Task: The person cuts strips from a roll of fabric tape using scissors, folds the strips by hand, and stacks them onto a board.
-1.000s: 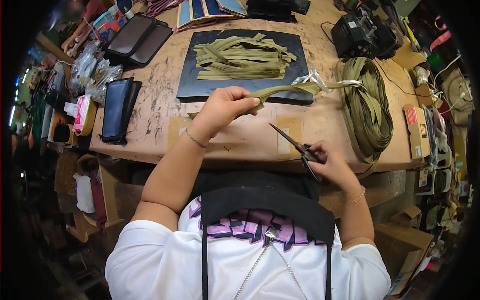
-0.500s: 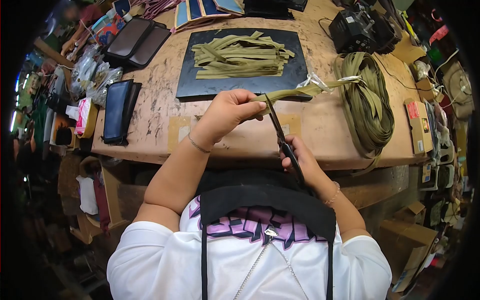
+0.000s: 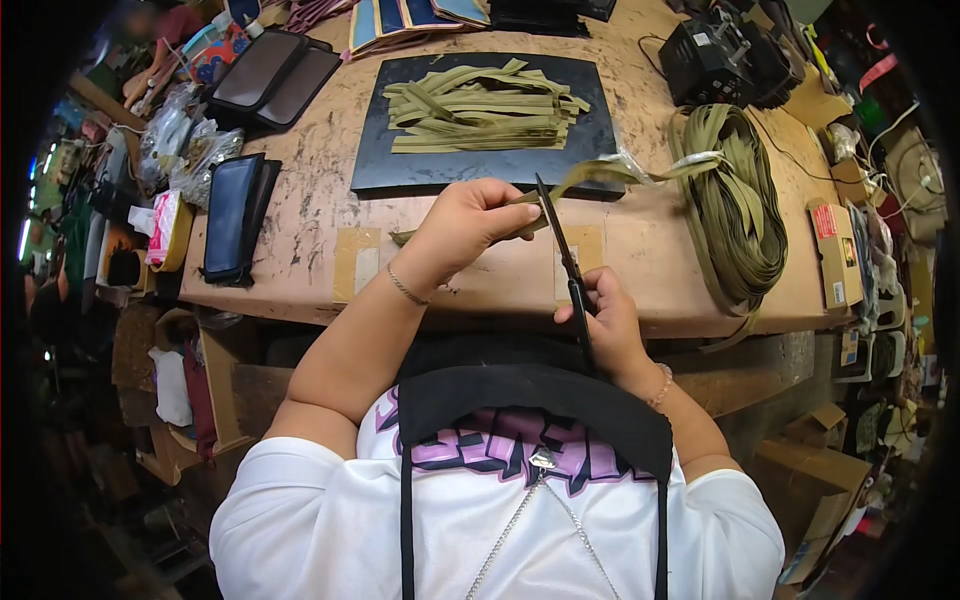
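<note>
My left hand (image 3: pixel 482 222) pinches a strip of olive zipper tape (image 3: pixel 522 208), whose other end shows at the left, beside the wrist. My right hand (image 3: pixel 607 318) is wrapped round the handles of black scissors (image 3: pixel 562 245). Their blades look closed and point up beside my left fingertips. Just right of the blades is the end of a long tape (image 3: pixel 590 172) running to a large coil of the same tape (image 3: pixel 733 205). Behind my hands, a pile of cut strips (image 3: pixel 480 105) lies on a black board (image 3: pixel 400 178).
A dark wallet-like case (image 3: pixel 232 220) and black framed panels (image 3: pixel 275 82) lie on the left of the worktable (image 3: pixel 310 250). A black machine (image 3: pixel 705 60) stands at the back right. A small cardboard box (image 3: pixel 835 255) sits at the right edge. Another person is at the far left.
The scissor blades have come together and swung more upright. The tape at my left fingers now looks parted from the length leading to the coil, and its tail shows left of my wrist.
</note>
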Demonstrator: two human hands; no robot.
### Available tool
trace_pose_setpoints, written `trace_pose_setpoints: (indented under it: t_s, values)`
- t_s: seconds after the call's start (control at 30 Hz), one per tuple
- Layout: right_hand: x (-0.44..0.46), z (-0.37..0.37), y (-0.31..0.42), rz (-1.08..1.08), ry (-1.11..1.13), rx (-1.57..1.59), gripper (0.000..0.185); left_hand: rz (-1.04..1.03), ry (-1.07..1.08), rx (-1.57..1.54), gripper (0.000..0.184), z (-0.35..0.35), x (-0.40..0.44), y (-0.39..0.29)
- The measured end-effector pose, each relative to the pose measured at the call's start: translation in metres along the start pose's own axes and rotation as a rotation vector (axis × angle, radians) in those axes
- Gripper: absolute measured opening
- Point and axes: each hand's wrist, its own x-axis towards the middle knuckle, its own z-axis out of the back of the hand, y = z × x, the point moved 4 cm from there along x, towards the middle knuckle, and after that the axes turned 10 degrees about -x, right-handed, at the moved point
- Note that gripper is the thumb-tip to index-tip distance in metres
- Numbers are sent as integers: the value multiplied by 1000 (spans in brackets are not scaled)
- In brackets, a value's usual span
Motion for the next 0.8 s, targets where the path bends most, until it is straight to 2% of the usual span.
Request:
trace_pose_setpoints:
  t_s: [0.07,0.17,0.2,0.23,0.3,0.4,0.43,0.47,0.5,0.53,0.6,0.7,0.73,0.8]
  values:
    - [1,6,3,-7,13,-55,35,17,-17,15,17,6,2,5]
    - [13,29,9,-100,-6,-437,41,45,-16,72,16,14,1,10]
    - [18,38,-12,-62,-56,-448,43,41,-6,107,16,14,-2,9]
    - [19,50,5,-50,-8,-592,42,37,4,142,16,16,-4,8]
    - [32,74,-14,175,-57,-694,37,36,81,245,16,26,-2,20]
    - [33,95,-5,307,-103,-1077,33,79,130,308,24,24,-5,28]
    - [36,96,2,310,-113,-1023,32,101,136,314,29,21,-6,29]
    - [41,92,10,314,-125,-970,31,141,155,438,49,17,-7,26]
    - [44,86,19,318,-136,-918,31,103,182,450,52,11,-7,26]
    - [48,73,20,246,-64,-729,30,65,209,461,56,5,-8,27]
    - [50,37,24,53,260,-181,32,15,287,469,69,-6,-11,27]
    - [58,2,31,36,526,-89,29,7,355,417,73,-4,-10,38]
    - [64,2,32,93,476,-168,29,58,363,326,73,8,-6,45]
    - [85,6,27,204,366,-323,30,55,270,432,65,36,-6,49]
